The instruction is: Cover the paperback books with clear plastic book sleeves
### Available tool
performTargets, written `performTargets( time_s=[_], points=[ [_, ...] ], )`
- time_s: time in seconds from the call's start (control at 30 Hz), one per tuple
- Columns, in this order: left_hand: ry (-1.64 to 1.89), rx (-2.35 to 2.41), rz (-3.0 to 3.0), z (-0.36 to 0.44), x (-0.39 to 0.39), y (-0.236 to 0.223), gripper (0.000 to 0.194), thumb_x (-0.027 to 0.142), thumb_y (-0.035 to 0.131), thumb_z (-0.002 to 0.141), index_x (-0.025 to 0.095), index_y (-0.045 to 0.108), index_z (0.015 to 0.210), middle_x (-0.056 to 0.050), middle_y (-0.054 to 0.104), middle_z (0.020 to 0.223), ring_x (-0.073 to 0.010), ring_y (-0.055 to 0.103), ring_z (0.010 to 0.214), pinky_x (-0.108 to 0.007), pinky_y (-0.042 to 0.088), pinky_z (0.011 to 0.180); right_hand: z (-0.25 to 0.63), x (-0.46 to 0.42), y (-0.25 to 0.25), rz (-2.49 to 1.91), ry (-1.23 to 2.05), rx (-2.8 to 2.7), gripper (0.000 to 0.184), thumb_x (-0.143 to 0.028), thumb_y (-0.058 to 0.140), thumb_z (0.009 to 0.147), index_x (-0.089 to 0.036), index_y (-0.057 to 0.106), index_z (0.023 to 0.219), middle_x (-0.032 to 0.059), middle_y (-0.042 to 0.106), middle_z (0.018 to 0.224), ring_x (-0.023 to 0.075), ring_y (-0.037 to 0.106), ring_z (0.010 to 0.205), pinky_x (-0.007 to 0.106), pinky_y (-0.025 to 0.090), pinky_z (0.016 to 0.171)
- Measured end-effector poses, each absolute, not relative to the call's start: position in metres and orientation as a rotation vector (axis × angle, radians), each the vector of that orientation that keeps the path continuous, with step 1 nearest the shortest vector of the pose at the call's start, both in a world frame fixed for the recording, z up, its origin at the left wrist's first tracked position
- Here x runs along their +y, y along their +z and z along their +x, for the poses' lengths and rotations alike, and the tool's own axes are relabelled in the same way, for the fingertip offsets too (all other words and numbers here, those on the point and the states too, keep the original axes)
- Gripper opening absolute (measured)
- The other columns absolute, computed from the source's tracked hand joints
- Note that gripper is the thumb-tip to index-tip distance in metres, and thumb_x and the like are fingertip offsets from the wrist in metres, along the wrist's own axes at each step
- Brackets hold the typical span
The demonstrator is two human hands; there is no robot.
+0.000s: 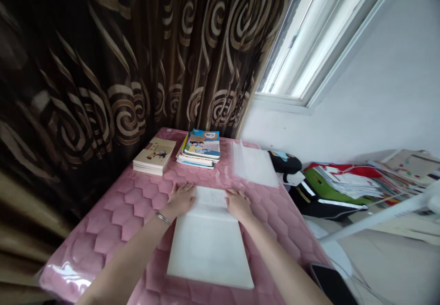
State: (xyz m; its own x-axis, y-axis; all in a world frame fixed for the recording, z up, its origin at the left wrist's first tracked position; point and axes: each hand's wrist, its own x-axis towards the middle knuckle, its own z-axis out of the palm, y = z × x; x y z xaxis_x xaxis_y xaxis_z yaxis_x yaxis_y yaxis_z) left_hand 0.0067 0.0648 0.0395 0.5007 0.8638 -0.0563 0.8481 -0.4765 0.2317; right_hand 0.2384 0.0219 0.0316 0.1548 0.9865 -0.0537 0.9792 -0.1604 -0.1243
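Observation:
A book or booklet [210, 250] with pale blank surfaces lies opened out on a pink quilted pad under clear plastic. Its far flap [211, 198] is folded away from me and bears faint small print on the right. My left hand [182, 198], with a silver bangle at the wrist, is closed at the flap's left edge, thumb on the edge. At the opposite edge, my right hand [238, 203] is closed in the same way. The undersides of both hands are hidden.
Beige booklets [156, 155] are stacked at the back left, beside a pile of colourful textbooks [201, 147]. Translucent plastic sheets [256, 163] lie at the back right. A phone [332, 284] is at the right edge; papers [350, 181] and a dark bag [319, 204] lie beyond.

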Motion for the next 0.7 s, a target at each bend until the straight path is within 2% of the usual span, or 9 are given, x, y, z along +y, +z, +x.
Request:
performTargets(
  time_s=[0.1,0.2,0.27,0.33,0.43,0.53,0.7],
  points=[
    [0.139,1.487,2.526,0.007,0.065,0.035,0.053,0.032,0.036,0.094,0.025,0.04,0.146,-0.005,0.039,0.155,-0.0267,0.033,0.143,-0.057,0.013,0.118,0.208,0.03,0.033,-2.262,0.183,-2.063,0.04,-0.025,0.045,0.093,-0.019,0.06,0.13,0.0109,0.045,0.149,0.0316,0.036,0.137,0.046,0.03,0.109],
    [0.153,1.484,2.537,0.01,0.062,0.034,0.053,0.032,0.037,0.094,0.023,0.042,0.146,-0.007,0.041,0.154,-0.0284,0.033,0.142,-0.059,0.013,0.118,0.167,0.039,0.029,-2.005,0.33,-2.16,0.05,-0.035,0.032,0.099,-0.015,0.045,0.144,0.0111,0.036,0.155,0.0245,0.026,0.145,0.041,0.025,0.115],
    [0.116,1.457,2.552,0.009,0.061,0.036,0.054,0.031,0.035,0.094,0.022,0.04,0.147,-0.009,0.039,0.154,-0.0289,0.031,0.143,-0.061,0.01,0.117,0.145,0.042,0.025,-1.937,0.464,-2.166,0.055,-0.039,0.025,0.101,-0.016,0.034,0.15,0.0099,0.03,0.158,0.0241,0.02,0.147,0.046,0.019,0.117],
    [0.081,1.437,2.558,0.007,0.06,0.039,0.054,0.03,0.033,0.095,0.023,0.037,0.148,-0.009,0.037,0.155,-0.0289,0.029,0.144,-0.063,0.007,0.117,0.135,0.042,0.024,-1.946,0.539,-2.163,0.059,-0.043,0.022,0.101,-0.015,0.028,0.152,0.0102,0.025,0.159,0.0242,0.015,0.149,0.048,0.013,0.118],
    [0.067,1.428,2.531,0.004,0.062,0.039,0.054,0.034,0.033,0.096,0.026,0.036,0.149,-0.006,0.035,0.156,-0.0289,0.028,0.145,-0.064,0.005,0.117,0.14,0.039,0.027,-2.046,0.588,-2.155,0.067,-0.047,0.02,0.1,-0.005,0.023,0.152,0.0146,0.019,0.16,0.0236,0.01,0.15,0.044,0.008,0.12],
    [0.104,1.45,2.49,0.003,0.065,0.033,0.054,0.037,0.033,0.096,0.027,0.035,0.149,-0.006,0.034,0.157,-0.0293,0.03,0.144,-0.063,0.009,0.117,0.159,0.034,0.031,-2.177,0.582,-2.122,0.072,-0.049,0.02,0.1,0.001,0.018,0.152,0.0178,0.013,0.161,0.0239,0.007,0.15,0.04,0.007,0.12],
    [0.133,1.459,2.485,0.004,0.07,0.026,0.055,0.04,0.034,0.095,0.026,0.036,0.149,-0.003,0.034,0.157,-0.0308,0.031,0.143,-0.059,0.021,0.114,0.188,0.025,0.031,-2.365,0.506,-2.015,0.072,-0.049,0.018,0.1,0.001,0.017,0.152,0.0165,0.012,0.161,0.0239,0.008,0.15,0.042,0.01,0.12]
  ],
)
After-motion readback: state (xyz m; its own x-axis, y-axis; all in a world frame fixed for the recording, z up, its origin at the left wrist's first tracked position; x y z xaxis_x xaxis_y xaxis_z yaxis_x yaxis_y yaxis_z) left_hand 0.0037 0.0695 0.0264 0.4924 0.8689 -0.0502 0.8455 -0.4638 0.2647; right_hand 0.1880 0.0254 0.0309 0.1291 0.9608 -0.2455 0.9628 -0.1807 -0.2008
